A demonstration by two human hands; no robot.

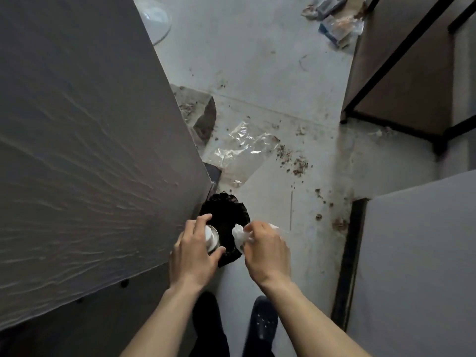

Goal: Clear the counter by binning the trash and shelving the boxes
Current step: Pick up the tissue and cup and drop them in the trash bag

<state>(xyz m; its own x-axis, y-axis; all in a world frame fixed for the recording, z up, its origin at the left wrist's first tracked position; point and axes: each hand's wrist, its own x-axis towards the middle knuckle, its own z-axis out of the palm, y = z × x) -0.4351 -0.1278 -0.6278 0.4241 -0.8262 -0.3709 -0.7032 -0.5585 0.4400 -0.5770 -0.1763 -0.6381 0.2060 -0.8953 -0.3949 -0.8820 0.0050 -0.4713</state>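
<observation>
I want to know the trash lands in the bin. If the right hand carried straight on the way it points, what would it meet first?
Most likely the black bin bag: the right hand, holding crumpled white plastic, points into its opening. Depth is hard to judge from above.

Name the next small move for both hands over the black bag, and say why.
Probably open both hands and let go: the left hand holds a white cup and the right hand crumpled white paper, both above the black bin bag.

Cup-holding left hand [192, 256]; wrapper-clutching right hand [266, 249]
</observation>
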